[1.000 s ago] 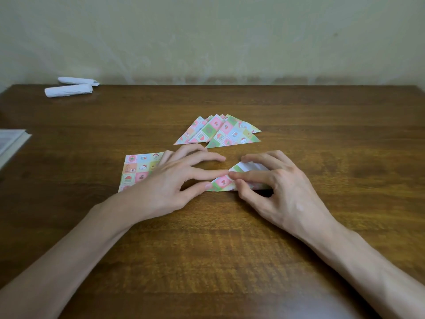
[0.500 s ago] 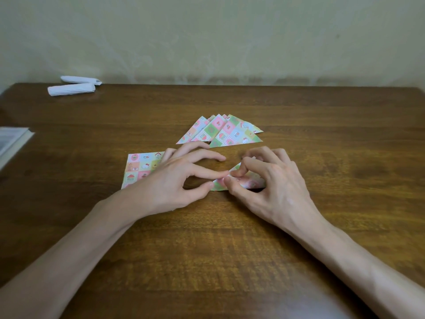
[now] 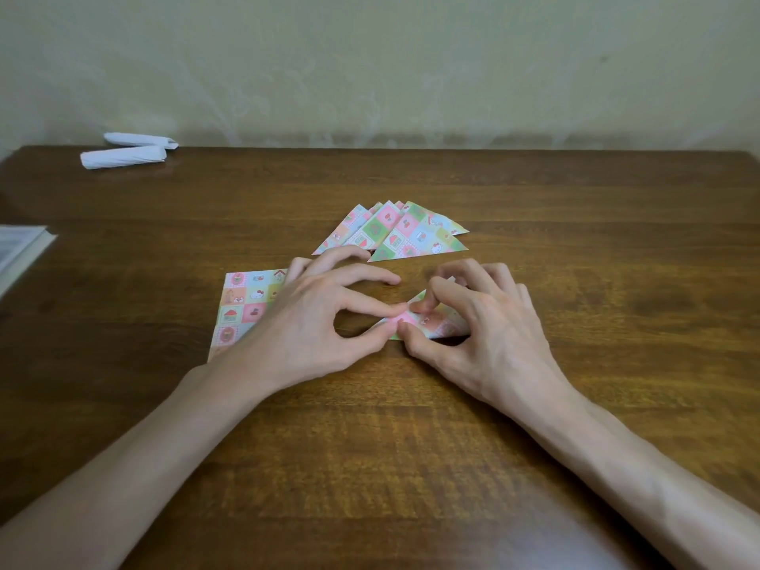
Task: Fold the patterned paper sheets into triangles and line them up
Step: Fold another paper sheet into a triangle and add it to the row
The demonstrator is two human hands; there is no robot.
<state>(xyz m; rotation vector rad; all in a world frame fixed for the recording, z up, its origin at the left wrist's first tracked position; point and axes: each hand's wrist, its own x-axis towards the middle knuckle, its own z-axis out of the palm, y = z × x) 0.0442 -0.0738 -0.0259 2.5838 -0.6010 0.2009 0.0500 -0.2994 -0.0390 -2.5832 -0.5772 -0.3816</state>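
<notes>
L hand (image 3: 312, 327) & R hand (image 3: 493, 335) both pinch the folded paper (image 3: 436, 325) on the table (image 3: 411, 446), near the triangle pile (image 3: 411, 236).

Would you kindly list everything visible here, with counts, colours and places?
folded triangles: several, pastel patterned, table centre
flat sheet: at least one, pastel patterned, left of centre, partly covered
part-folded sheet: one, pastel patterned, nearer than the triangles
paper rolls: two, white, far left corner
pale object: one, left edge, cut off
table: one, dark brown wood
wall: cream, behind
left hand: one, pinches the part-folded sheet's left tip
right hand: one, pinches the same sheet
</notes>
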